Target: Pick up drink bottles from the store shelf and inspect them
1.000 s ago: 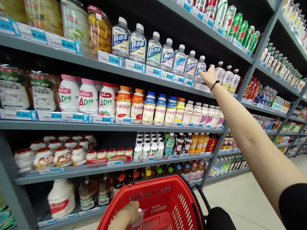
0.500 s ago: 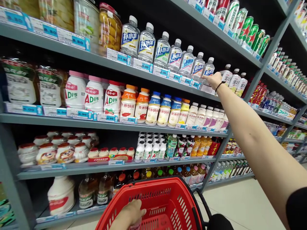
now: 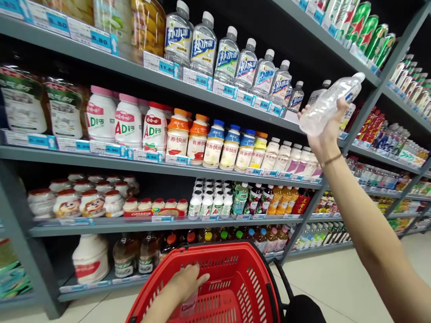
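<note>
My right hand (image 3: pixel 325 130) is wrapped round a clear plastic drink bottle (image 3: pixel 332 105) with a white cap. The bottle is raised in front of the upper drink shelf, tilted with its cap up and to the right. Inside the red shopping basket (image 3: pixel 218 248), my left hand (image 3: pixel 186 280) is closed around the upper part of another clear bottle (image 3: pixel 189 305), which has a pinkish tint. Its top is hidden by the fingers. More water bottles of a similar shape (image 3: pixel 227 58) stand in a row on the shelf, left of my right hand.
Milk drink bottles (image 3: pixel 215 146) line the shelf below. Lower shelves carry small white bottles (image 3: pixel 218 204) and a large white jug (image 3: pixel 90 260). Green cans (image 3: pixel 368 33) stand at upper right. The basket's black handle (image 3: pixel 284 282) hangs at its right side, above a tiled floor (image 3: pixel 323 278).
My right hand has taken a clear bottle off the shelf and drawn it back, nearer to me. My left hand stays in the basket, and the view has shifted slightly.
</note>
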Demonstrator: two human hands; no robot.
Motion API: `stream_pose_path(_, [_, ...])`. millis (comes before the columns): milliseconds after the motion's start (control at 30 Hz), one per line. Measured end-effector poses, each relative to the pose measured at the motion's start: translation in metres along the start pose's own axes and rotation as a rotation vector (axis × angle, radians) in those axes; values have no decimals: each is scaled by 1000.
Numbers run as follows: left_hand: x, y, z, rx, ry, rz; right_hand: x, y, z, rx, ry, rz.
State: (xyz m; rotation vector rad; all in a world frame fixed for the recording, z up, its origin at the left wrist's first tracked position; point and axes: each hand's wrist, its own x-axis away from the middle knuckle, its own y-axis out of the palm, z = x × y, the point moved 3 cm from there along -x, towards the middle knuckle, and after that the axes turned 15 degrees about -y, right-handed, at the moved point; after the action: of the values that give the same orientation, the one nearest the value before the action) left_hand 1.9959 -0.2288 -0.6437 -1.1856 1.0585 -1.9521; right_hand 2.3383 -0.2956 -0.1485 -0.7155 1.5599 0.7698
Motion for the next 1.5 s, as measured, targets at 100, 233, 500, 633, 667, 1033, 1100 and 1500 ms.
stream_pose_path(100, [13,-8,12,168,101,44,116,10,-38,-207,409,-59])
stream_pose_path(233, [28,-21,32,574,286,155,284,19,-69,14,576,-148])
stream_pose_path(500, [39,-19,43,1065,318,138,498,38,-104,-83,1046,-475])
stream_pose_path(633, [37,-10,47,1143,312,-6,514,34,-114,-98,1093,-563])
stream_pose_path(667, [34,-7,49,1169,294,-36,516,34,-115,-92,1108,-569])
stream_pose_path(1033, [20,-17,45,1684,148,158,517,37,-108,-587,1356,-431])
stream_pose_path(1100, [20,-18,39,1730,133,196,522,38,-109,-630,1422,-467])
stream_pose_path(1500, [17,-24,25,1670,266,99,520,41,-114,-623,1422,-380])
